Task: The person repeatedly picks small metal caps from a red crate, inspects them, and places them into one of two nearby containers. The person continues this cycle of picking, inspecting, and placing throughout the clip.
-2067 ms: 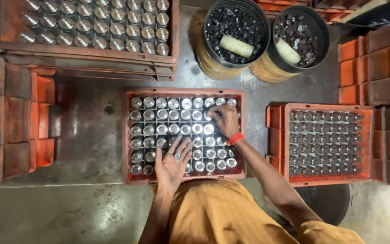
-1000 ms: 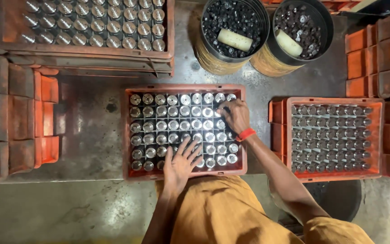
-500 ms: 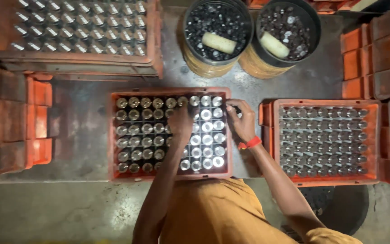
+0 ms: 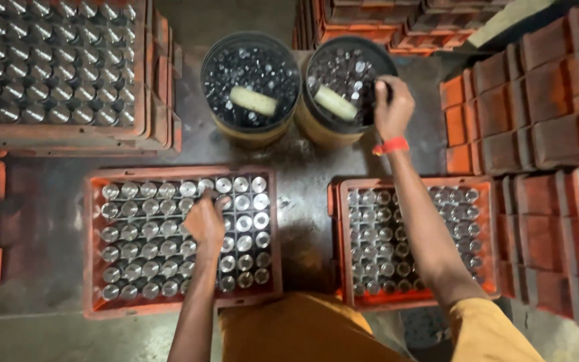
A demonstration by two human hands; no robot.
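Grey concrete floor (image 4: 48, 315) (dim light)

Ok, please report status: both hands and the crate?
Left hand on metal cylinders in orange crate. Right hand reaching into right bucket. Nothing blocking.

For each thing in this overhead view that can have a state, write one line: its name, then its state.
Left hand: resting on the metal pieces in the middle crate.
Right hand: reaching into the right bucket, fingers curled.
Middle crate: filled with upright metal pieces.
Right crate: filled with darker pieces.
Left bucket: open, holding small parts and a pale cylinder.
Right bucket: open, same contents.
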